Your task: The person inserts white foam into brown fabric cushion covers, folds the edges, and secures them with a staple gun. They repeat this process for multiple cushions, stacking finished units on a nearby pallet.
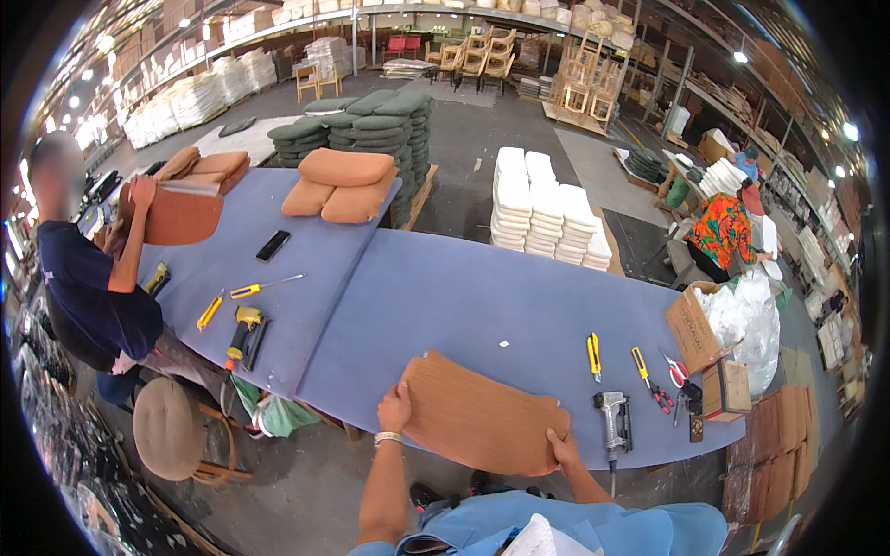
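A flat orange-brown upholstered panel (477,412) with a wavy outline lies at the near edge of the blue-grey worktable (445,296). My left hand (395,410) grips the panel's left edge. My right hand (560,450) holds its lower right corner. To the right of the panel, a grey pneumatic stapler (613,422) rests on the table beside my right hand.
Two yellow utility knives (593,354), scissors (675,371) and cardboard boxes (695,329) lie to the right. A person in a dark shirt (93,287) sits at the left table holding an orange cushion (181,213). More tools, orange cushions (343,181), green and white cushion stacks stand beyond.
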`<action>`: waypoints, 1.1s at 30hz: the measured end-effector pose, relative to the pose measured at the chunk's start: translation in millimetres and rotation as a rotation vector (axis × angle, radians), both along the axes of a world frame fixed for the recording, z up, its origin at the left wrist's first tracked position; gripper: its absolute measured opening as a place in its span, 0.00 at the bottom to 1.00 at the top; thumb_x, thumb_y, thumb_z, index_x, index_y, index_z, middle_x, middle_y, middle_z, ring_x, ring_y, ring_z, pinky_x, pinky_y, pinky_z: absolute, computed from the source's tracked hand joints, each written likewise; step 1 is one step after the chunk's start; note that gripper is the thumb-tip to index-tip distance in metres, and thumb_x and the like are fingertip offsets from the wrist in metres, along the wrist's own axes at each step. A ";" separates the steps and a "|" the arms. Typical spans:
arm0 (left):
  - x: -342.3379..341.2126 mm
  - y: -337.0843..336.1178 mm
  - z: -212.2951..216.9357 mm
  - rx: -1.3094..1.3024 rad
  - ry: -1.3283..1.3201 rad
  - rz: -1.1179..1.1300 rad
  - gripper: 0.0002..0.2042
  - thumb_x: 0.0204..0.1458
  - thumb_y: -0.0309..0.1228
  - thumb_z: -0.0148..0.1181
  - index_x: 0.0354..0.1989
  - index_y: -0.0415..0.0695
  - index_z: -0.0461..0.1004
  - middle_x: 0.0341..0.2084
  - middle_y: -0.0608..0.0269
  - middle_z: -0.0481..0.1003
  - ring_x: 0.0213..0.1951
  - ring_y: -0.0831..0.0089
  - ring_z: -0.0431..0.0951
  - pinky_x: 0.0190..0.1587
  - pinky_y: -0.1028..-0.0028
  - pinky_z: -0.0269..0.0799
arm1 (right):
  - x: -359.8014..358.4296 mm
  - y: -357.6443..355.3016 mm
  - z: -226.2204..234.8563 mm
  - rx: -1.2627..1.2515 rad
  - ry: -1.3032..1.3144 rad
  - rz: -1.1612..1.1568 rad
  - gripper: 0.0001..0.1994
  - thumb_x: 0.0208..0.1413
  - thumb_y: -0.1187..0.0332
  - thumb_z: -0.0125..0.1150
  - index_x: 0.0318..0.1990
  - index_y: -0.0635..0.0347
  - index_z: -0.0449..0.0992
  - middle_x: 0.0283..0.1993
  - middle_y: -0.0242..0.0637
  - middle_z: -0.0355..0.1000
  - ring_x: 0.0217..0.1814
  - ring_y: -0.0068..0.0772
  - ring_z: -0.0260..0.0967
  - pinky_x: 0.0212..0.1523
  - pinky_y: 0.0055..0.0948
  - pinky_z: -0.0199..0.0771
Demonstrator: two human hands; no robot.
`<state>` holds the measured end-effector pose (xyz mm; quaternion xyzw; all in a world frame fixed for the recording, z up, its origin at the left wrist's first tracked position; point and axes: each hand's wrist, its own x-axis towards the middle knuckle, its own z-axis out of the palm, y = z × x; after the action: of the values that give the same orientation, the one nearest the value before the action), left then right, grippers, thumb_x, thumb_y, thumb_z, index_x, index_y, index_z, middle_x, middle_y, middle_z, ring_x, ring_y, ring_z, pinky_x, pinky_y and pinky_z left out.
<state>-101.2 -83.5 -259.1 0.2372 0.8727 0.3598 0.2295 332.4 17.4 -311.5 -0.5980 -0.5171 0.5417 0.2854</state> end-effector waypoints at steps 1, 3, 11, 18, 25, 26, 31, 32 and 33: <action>3.7 -5.9 7.5 -0.031 0.021 0.000 0.31 0.64 0.58 0.49 0.62 0.47 0.77 0.51 0.39 0.80 0.56 0.38 0.77 0.60 0.48 0.72 | 1.5 10.8 10.5 0.090 -0.036 0.032 0.31 0.63 0.54 0.68 0.67 0.63 0.70 0.62 0.41 0.76 0.61 0.35 0.74 0.63 0.34 0.72; 2.6 -30.2 30.8 -0.085 0.153 -0.095 0.31 0.63 0.58 0.50 0.62 0.45 0.77 0.49 0.39 0.81 0.51 0.40 0.80 0.55 0.50 0.76 | -4.3 38.4 62.8 0.144 -0.039 0.104 0.30 0.63 0.55 0.69 0.66 0.63 0.73 0.59 0.40 0.77 0.60 0.33 0.74 0.62 0.32 0.71; 36.6 -69.1 156.9 -0.076 -0.434 -0.092 0.36 0.62 0.60 0.56 0.57 0.32 0.76 0.39 0.45 0.82 0.27 0.60 0.86 0.26 0.67 0.82 | -51.0 149.1 156.4 0.071 -0.008 0.217 0.31 0.66 0.39 0.54 0.48 0.62 0.85 0.35 0.37 0.80 0.29 0.30 0.77 0.27 0.29 0.75; 74.8 -48.4 142.2 -0.196 0.213 -0.241 0.43 0.57 0.67 0.57 0.60 0.33 0.76 0.45 0.34 0.81 0.60 0.38 0.75 0.63 0.51 0.70 | -109.3 218.7 127.3 0.279 -0.374 0.359 0.41 0.67 0.32 0.35 0.33 0.62 0.83 0.38 0.58 0.80 0.44 0.61 0.79 0.51 0.53 0.75; 96.5 15.4 146.7 -0.405 0.530 -0.500 0.41 0.45 0.71 0.65 0.49 0.40 0.80 0.35 0.48 0.84 0.43 0.50 0.85 0.46 0.55 0.81 | -133.1 230.5 123.0 0.380 -0.452 0.472 0.37 0.70 0.37 0.35 0.38 0.58 0.85 0.42 0.54 0.81 0.50 0.66 0.76 0.53 0.56 0.74; 100.7 30.0 149.4 -0.393 0.506 -0.526 0.41 0.45 0.71 0.65 0.50 0.42 0.80 0.35 0.48 0.84 0.41 0.50 0.85 0.44 0.55 0.81 | -133.8 231.8 121.0 0.398 -0.466 0.479 0.37 0.70 0.38 0.34 0.38 0.58 0.86 0.42 0.54 0.81 0.50 0.66 0.77 0.53 0.56 0.74; 125.6 90.6 150.3 -0.348 0.487 -0.604 0.39 0.46 0.72 0.63 0.50 0.47 0.80 0.32 0.51 0.84 0.36 0.50 0.86 0.39 0.54 0.82 | -140.1 236.7 116.1 0.412 -0.465 0.477 0.36 0.71 0.41 0.33 0.38 0.60 0.86 0.40 0.57 0.81 0.47 0.67 0.77 0.51 0.57 0.75; 128.1 102.1 154.3 -0.349 0.487 -0.630 0.38 0.48 0.71 0.61 0.49 0.46 0.80 0.32 0.51 0.84 0.36 0.49 0.86 0.39 0.54 0.82 | -142.9 233.8 115.8 0.416 -0.445 0.483 0.36 0.71 0.41 0.33 0.38 0.60 0.86 0.39 0.57 0.81 0.46 0.66 0.77 0.51 0.57 0.75; 133.4 117.1 156.7 -0.345 0.484 -0.663 0.38 0.50 0.71 0.60 0.49 0.44 0.80 0.32 0.50 0.84 0.37 0.49 0.86 0.39 0.54 0.82 | -143.3 232.7 116.2 0.418 -0.432 0.482 0.36 0.71 0.42 0.33 0.38 0.61 0.86 0.39 0.57 0.81 0.46 0.66 0.78 0.50 0.57 0.75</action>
<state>32.2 33.6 -102.4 0.5396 0.8255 0.0499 0.1579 189.1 250.1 -195.2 -0.4885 -0.7904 0.3379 0.1499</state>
